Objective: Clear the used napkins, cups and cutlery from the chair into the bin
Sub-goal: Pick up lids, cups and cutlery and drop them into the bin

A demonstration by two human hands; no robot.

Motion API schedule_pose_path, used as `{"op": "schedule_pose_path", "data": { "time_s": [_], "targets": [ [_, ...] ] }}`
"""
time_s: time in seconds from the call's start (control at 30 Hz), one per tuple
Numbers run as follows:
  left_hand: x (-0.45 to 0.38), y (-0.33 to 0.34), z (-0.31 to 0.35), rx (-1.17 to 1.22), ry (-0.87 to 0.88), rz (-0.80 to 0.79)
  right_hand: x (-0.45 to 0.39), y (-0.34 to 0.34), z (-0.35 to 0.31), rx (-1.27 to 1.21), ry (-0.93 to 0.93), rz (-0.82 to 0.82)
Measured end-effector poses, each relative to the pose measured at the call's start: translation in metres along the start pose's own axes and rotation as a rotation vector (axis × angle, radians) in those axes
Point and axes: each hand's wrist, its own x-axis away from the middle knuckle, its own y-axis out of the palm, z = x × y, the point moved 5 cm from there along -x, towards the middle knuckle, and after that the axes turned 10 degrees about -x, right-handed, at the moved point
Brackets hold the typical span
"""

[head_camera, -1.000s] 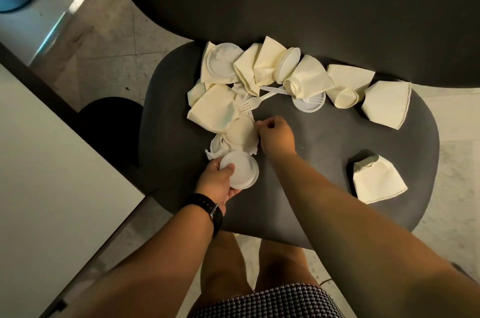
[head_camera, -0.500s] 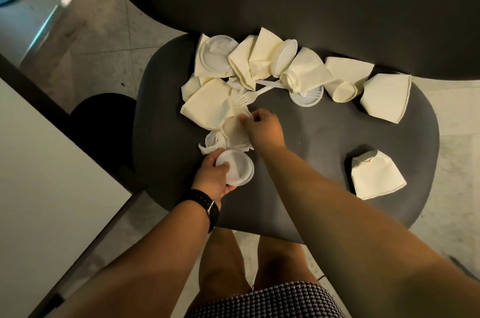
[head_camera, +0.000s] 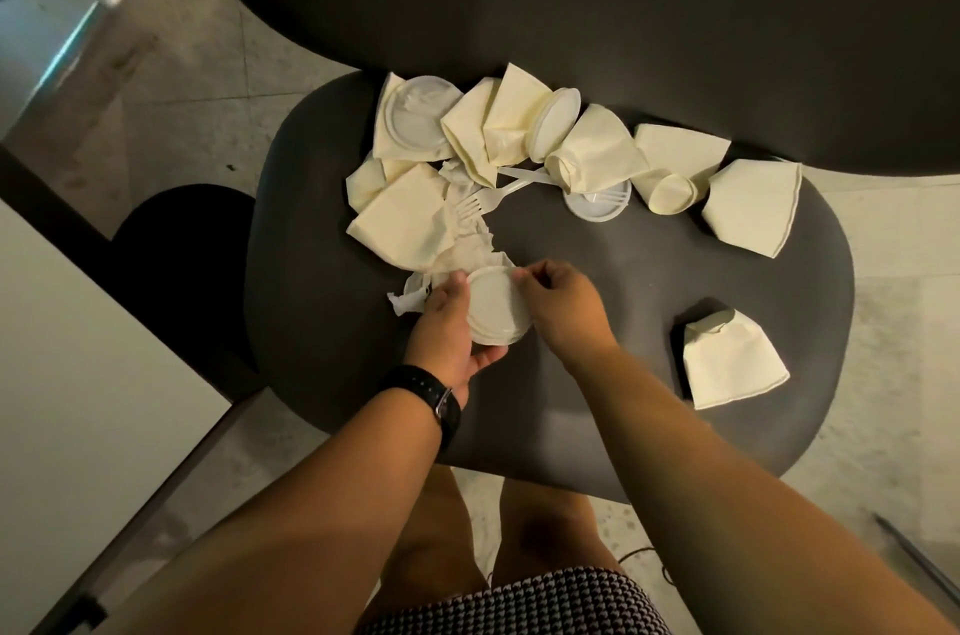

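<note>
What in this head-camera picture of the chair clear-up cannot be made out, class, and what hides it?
- The bin: not in the head view at all.
- What the right hand pinches at the rim of the white lids: its own fingers hide it.
- How many lids the left hand holds: the stack's edges are too fine to count.
- What lies under the heaped napkins: they cover it.
- The chair back: cut off by the top edge.

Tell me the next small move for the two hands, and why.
Probably lift the white plastic lid off the seat: the left hand grips it and the right hand pinches its far rim, while the crumpled tissue beside it and the fork remain uncollected.
</note>
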Motion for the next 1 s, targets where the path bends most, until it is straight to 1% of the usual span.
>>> {"op": "schedule_pose_path", "data": {
  "time_s": [0.1, 0.17, 0.27, 0.3, 0.33, 0.37, 0.47, 0.53, 0.63, 0.8, 0.9, 0.97, 1.0],
  "targets": [
    [0.0, 0.003, 0.011, -0.08, 0.102, -0.028, -0.006, 0.002, -0.023, 0.083, -0.107, -0.01],
    [-0.002, 0.002, 0.014, -0.075, 0.132, -0.029, -0.014, -0.005, -0.046, 0.082, -0.228, 0.089],
    [-0.003, 0.0, 0.015, -0.036, 0.125, -0.028, -0.024, -0.028, -0.088, 0.132, -0.494, 0.329],
    [-0.003, 0.0, 0.013, -0.028, 0.115, -0.022, -0.027, -0.034, -0.102, 0.195, -0.592, 0.376],
    [-0.003, -0.001, 0.012, -0.022, 0.106, -0.015, -0.032, -0.036, -0.113, 0.288, -0.661, 0.387],
    [-0.004, -0.002, 0.01, -0.02, 0.097, -0.01, -0.037, -0.037, -0.121, 0.392, -0.689, 0.375],
    [-0.004, -0.003, 0.006, -0.037, 0.068, -0.012, -0.05, -0.036, -0.126, 0.638, -0.736, 0.372],
    [-0.003, -0.003, 0.004, -0.048, 0.055, -0.012, -0.054, -0.035, -0.118, 0.772, -0.728, 0.365],
    [-0.003, -0.002, 0.005, -0.055, 0.044, 0.0, -0.056, -0.034, -0.106, 0.869, -0.711, 0.321],
    [-0.007, 0.0, 0.007, -0.063, 0.028, 0.017, -0.054, -0.028, -0.108, 0.927, -0.804, 0.307],
    [-0.007, 0.0, 0.007, -0.057, 0.025, 0.021, -0.056, -0.032, -0.11, 0.937, -0.823, 0.332],
    [-0.007, -0.001, 0.007, -0.047, 0.025, 0.016, -0.057, -0.04, -0.109, 0.853, -0.81, 0.362],
    [-0.008, -0.001, 0.007, -0.045, 0.027, 0.009, -0.054, -0.048, -0.109, 0.719, -0.801, 0.38]
  ]
}}
